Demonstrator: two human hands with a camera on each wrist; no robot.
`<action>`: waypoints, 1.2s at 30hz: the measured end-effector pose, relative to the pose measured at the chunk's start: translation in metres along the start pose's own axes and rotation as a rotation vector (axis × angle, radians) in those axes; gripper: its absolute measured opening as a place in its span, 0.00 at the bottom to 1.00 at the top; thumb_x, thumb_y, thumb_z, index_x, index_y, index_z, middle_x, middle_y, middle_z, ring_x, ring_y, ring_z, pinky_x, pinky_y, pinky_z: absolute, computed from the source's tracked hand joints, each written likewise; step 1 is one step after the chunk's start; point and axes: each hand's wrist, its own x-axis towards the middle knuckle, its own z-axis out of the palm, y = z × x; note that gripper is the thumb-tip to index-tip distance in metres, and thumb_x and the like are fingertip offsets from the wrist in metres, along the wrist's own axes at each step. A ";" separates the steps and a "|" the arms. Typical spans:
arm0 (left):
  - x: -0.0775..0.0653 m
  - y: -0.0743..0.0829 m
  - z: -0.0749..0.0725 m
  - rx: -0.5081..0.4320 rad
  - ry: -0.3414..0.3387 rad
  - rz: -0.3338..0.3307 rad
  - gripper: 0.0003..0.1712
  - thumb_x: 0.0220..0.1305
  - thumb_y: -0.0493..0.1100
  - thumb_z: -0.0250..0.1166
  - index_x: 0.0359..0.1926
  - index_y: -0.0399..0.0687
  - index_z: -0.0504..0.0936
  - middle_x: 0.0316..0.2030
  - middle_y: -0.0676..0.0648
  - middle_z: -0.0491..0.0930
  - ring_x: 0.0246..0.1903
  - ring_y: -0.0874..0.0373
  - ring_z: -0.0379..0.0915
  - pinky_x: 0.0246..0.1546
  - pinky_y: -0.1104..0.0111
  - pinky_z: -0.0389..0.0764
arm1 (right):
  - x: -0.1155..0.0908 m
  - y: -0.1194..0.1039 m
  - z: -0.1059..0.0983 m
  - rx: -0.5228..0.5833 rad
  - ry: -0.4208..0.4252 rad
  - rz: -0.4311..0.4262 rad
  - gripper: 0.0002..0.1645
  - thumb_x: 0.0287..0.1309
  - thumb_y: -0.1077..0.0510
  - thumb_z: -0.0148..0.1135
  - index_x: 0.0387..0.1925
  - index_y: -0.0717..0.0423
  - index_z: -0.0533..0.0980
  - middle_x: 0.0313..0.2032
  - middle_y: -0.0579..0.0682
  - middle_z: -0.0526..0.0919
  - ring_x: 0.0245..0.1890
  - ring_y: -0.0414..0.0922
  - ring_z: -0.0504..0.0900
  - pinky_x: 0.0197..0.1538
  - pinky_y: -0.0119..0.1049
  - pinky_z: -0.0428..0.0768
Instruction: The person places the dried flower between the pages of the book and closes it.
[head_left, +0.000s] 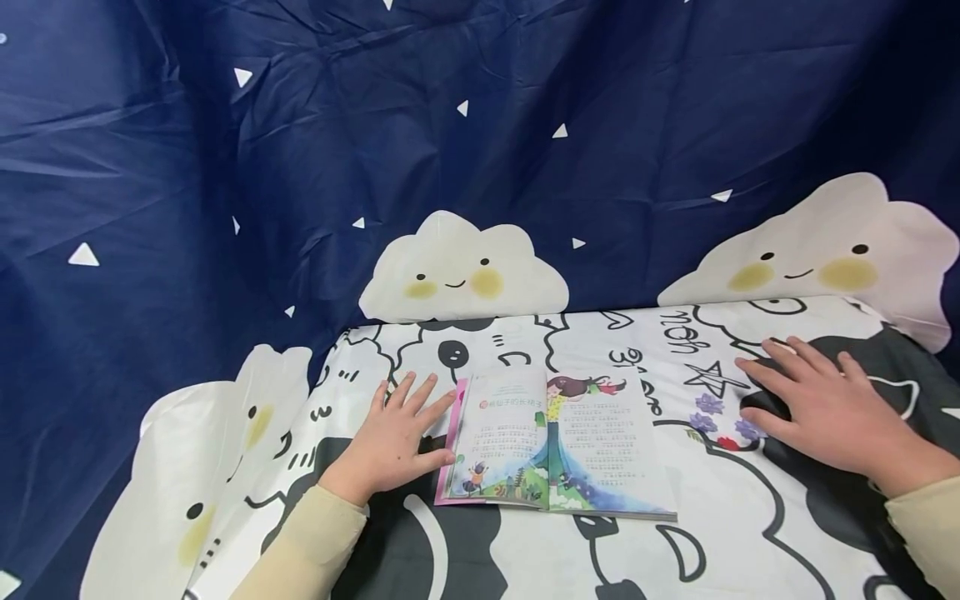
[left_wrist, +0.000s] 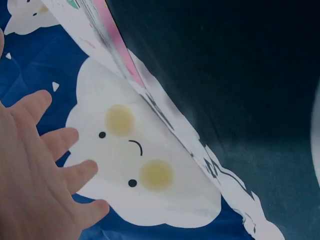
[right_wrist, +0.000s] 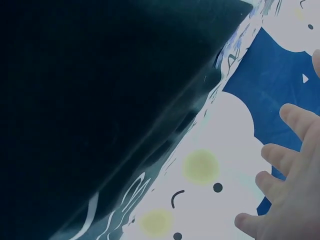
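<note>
An open picture book with printed text and coloured drawings lies flat on the patterned cloth in the head view. At its left edge is my left hand, fingers spread and straight, with the thumb near the pink cover edge. My right hand is spread over the cloth well to the right of the book, holding nothing. Close to its thumb lie small purple flowers and a red flower. Both wrist views show the fingers apart with nothing in them.
Behind the cloth hangs a dark blue curtain with small white triangles. Smiling white cloud shapes stand out along its lower part, at the left, middle and right. The cloth carries black and white cartoon drawings.
</note>
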 end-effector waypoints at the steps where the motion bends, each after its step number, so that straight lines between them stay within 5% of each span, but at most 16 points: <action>1: 0.000 0.001 0.000 -0.016 -0.007 0.012 0.50 0.61 0.78 0.57 0.79 0.65 0.59 0.79 0.47 0.49 0.77 0.40 0.38 0.69 0.34 0.42 | 0.000 0.000 0.000 0.006 -0.010 -0.003 0.49 0.62 0.26 0.57 0.71 0.55 0.67 0.71 0.70 0.58 0.73 0.71 0.47 0.62 0.79 0.40; 12: 0.007 0.010 0.007 -0.106 -0.092 0.186 0.50 0.63 0.79 0.53 0.80 0.69 0.54 0.80 0.48 0.48 0.78 0.45 0.38 0.69 0.35 0.45 | 0.000 0.002 0.000 0.058 -0.116 -0.025 0.51 0.62 0.23 0.54 0.72 0.54 0.67 0.72 0.70 0.57 0.71 0.72 0.50 0.60 0.79 0.47; 26: 0.025 0.024 0.018 -0.132 -0.151 0.421 0.55 0.58 0.82 0.54 0.81 0.68 0.53 0.79 0.46 0.50 0.78 0.44 0.42 0.70 0.40 0.53 | 0.000 0.023 0.010 0.141 -0.154 -0.087 0.51 0.59 0.24 0.59 0.70 0.56 0.71 0.68 0.72 0.63 0.63 0.74 0.65 0.56 0.73 0.66; 36: 0.030 0.032 0.021 -0.154 -0.253 0.464 0.56 0.60 0.80 0.55 0.81 0.67 0.48 0.80 0.45 0.45 0.78 0.44 0.36 0.72 0.47 0.54 | 0.004 0.039 0.018 0.227 -0.228 -0.111 0.43 0.55 0.30 0.69 0.64 0.52 0.78 0.64 0.71 0.68 0.58 0.76 0.70 0.50 0.69 0.72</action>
